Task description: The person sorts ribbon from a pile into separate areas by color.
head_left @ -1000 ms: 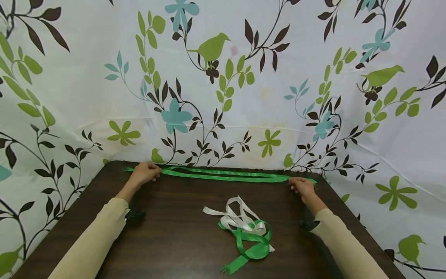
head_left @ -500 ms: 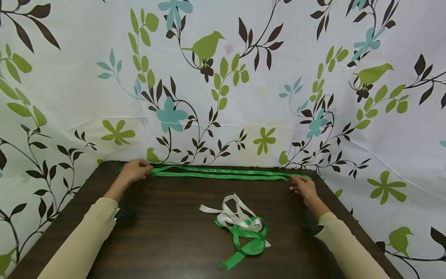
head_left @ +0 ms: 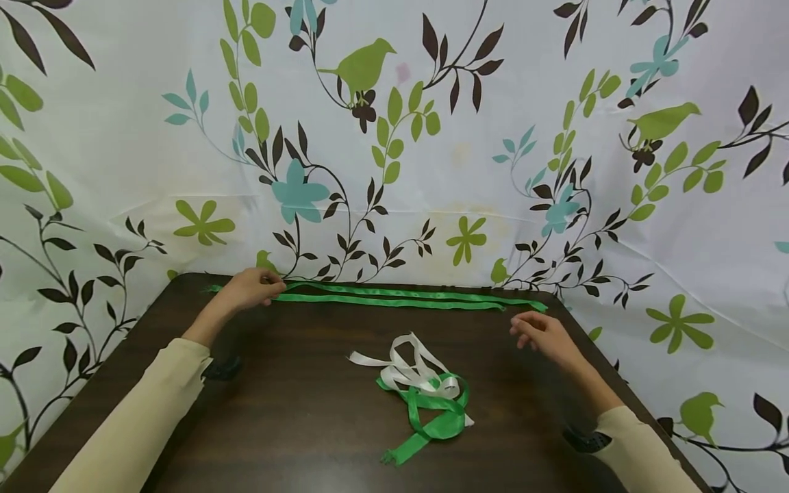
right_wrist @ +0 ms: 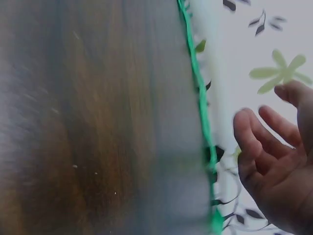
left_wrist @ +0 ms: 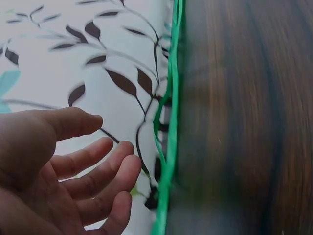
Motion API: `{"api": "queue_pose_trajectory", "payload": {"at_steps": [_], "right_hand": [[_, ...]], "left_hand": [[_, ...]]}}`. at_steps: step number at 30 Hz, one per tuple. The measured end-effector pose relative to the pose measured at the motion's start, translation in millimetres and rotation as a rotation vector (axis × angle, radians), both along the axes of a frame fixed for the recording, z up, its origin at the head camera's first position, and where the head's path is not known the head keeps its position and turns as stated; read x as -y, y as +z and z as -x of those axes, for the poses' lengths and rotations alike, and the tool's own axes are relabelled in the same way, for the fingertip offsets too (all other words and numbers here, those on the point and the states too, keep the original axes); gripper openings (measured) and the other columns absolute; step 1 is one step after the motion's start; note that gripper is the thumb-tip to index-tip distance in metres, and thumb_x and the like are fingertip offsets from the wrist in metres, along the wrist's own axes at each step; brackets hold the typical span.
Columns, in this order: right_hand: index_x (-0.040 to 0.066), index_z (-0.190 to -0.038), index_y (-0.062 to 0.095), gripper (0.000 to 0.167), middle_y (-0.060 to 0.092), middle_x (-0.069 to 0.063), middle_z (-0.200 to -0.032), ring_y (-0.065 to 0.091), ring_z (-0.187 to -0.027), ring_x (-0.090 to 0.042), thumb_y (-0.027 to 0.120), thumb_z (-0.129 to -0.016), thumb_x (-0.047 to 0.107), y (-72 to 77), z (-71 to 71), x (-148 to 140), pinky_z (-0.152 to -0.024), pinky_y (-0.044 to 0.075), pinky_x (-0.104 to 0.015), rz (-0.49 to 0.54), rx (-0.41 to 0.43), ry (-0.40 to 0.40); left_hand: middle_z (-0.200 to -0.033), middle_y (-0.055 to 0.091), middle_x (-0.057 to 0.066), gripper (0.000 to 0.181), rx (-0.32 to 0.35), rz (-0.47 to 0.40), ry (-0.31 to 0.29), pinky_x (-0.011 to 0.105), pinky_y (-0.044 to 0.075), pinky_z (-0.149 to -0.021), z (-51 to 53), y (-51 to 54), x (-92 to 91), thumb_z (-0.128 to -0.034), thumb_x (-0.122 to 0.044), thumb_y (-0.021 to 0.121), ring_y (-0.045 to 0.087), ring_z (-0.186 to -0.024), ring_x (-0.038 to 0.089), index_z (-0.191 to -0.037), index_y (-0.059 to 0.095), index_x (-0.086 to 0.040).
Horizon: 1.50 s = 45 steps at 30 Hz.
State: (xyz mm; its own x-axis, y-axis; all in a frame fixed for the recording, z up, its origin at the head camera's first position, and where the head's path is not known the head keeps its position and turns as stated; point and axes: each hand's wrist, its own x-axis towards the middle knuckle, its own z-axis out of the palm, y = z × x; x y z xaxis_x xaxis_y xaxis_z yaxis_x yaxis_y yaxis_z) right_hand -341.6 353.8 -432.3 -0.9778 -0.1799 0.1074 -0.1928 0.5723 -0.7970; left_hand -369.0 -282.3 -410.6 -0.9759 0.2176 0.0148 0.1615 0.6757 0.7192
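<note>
Dark table [head_left: 296, 404], green ribbons [head_left: 394, 302] lying left to right along back, both hands [head_left: 246, 287] [head_left: 547, 337] loose, empty

The right hand [head_left: 547, 337] has come off the green ribbon strands [head_left: 394, 302]: where its fingers [head_left: 525, 320] met their right-hand ends in the earlier head views, it now hangs over the worktop [head_left: 283, 411] just apart from them, nearer the person, and those ends lie fully uncovered. Its sleeve [head_left: 644, 452] has drawn back as well, toward the person. The left hand [head_left: 249, 287] has shifted slightly rightward along the strands, farther in from the worktop's far left corner.
</note>
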Motion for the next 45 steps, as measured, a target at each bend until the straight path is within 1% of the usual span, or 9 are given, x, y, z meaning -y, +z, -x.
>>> {"api": "queue_pose_trajectory", "payload": {"at_steps": [4, 9, 17, 22, 27, 30, 34, 39, 45], "right_hand": [[0.009, -0.121, 0.067, 0.03, 0.069, -0.021, -0.102, 0.066, -0.082, -0.037, 0.06, -0.105, 0.033, 9.8, -22.8, 11.6, -0.067, 0.053, -0.042, -0.075, -0.027, 0.151], [0.017, -0.122, 0.067, 0.022, 0.069, -0.017, -0.102, 0.067, -0.089, -0.037, 0.063, -0.104, 0.028, 16.8, -47.7, 31.1, -0.078, 0.055, -0.043, -0.113, -0.02, 0.309], [0.023, -0.122, 0.066, 0.027, 0.068, -0.001, -0.112, 0.066, -0.083, -0.017, 0.074, -0.097, 0.019, 14.1, -76.7, 58.1, -0.066, 0.053, -0.034, -0.148, -0.187, 0.501], [0.02, -0.129, 0.064, 0.04, 0.064, -0.004, -0.122, 0.063, -0.085, -0.017, 0.079, -0.092, 0.014, 9.4, -86.0, 79.0, -0.065, 0.052, -0.031, -0.152, -0.314, 0.701], [0.015, -0.133, 0.062, 0.047, 0.061, -0.009, -0.13, 0.062, -0.093, -0.021, 0.081, -0.09, 0.012, 3.8, -94.1, 98.9, -0.07, 0.053, -0.028, -0.137, -0.281, 0.854], [0.015, -0.133, 0.062, 0.047, 0.06, -0.005, -0.132, 0.062, -0.09, -0.019, 0.082, -0.09, 0.015, 1.1, -98.2, 104.7, -0.068, 0.052, -0.026, -0.18, -0.229, 0.871], [0.018, -0.132, 0.063, 0.047, 0.059, 0.0, -0.134, 0.062, -0.097, -0.012, 0.083, -0.089, 0.023, -1.4, -101.6, 106.1, -0.074, 0.052, -0.027, -0.295, -0.239, 0.843], [0.02, -0.13, 0.064, 0.045, 0.058, 0.005, -0.131, 0.059, -0.111, -0.009, 0.083, -0.089, 0.023, -5.7, -100.5, 107.7, -0.086, 0.052, -0.03, -0.406, -0.327, 0.82], [0.022, -0.123, 0.066, 0.036, 0.057, 0.01, -0.124, 0.06, -0.102, -0.005, 0.081, -0.091, 0.016, -13.6, -97.4, 109.5, -0.081, 0.051, -0.023, -0.447, -0.426, 0.802]], "left_hand": [[-0.105, 0.069, 0.019, 0.04, -0.023, 0.017, -0.036, 0.048, 0.053, -0.079, -6.5, 12.0, -15.8, -0.1052, -0.031, 0.059, 0.07, -0.09, 0.037, -0.125, 0.063, 0.003], [-0.102, 0.068, 0.017, 0.033, -0.053, 0.0, -0.102, 0.043, 0.053, -0.072, -17.3, 13.2, -38.2, -0.1045, -0.028, 0.061, 0.068, -0.087, 0.035, -0.121, 0.063, 0.001], [-0.093, 0.069, -0.002, 0.017, -0.257, 0.049, -0.23, 0.039, 0.05, -0.07, -49.7, 15.2, -102.5, -0.1006, -0.025, 0.067, 0.064, -0.081, 0.015, -0.111, 0.069, -0.011], [-0.099, 0.069, -0.008, 0.013, -0.295, 0.018, -0.453, 0.035, 0.053, -0.075, -72.6, 10.0, -139.9, -0.1018, -0.022, 0.066, 0.064, -0.088, 0.007, -0.113, 0.069, -0.016], [-0.113, 0.065, -0.008, 0.016, -0.312, 0.018, -0.756, 0.035, 0.053, -0.085, -90.9, 3.2, -165.4, -0.1038, -0.022, 0.063, 0.063, -0.099, 0.006, -0.119, 0.067, -0.018], [-0.117, 0.062, -0.011, 0.017, -0.357, 0.059, -0.85, 0.034, 0.05, -0.09, -99.5, -0.3, -174.9, -0.1042, -0.025, 0.063, 0.062, -0.105, 0.009, -0.12, 0.067, -0.019], [-0.119, 0.062, -0.011, 0.021, -0.394, 0.156, -0.887, 0.036, 0.045, -0.094, -106.3, -8.5, -182.8, -0.1044, -0.03, 0.062, 0.059, -0.112, 0.008, -0.121, 0.067, -0.018], [-0.125, 0.061, -0.012, 0.028, -0.345, 0.256, -0.942, 0.032, 0.045, -0.096, -108.6, -20.6, -186.3, -0.1035, -0.031, 0.064, 0.055, -0.116, 0.004, -0.129, 0.064, -0.021], [-0.118, 0.062, -0.011, 0.028, -0.316, 0.252, -0.968, 0.023, 0.047, -0.088, -107.9, -27.1, -189.3, -0.1024, -0.028, 0.066, 0.058, -0.105, 0.003, -0.13, 0.062, -0.022]]}}
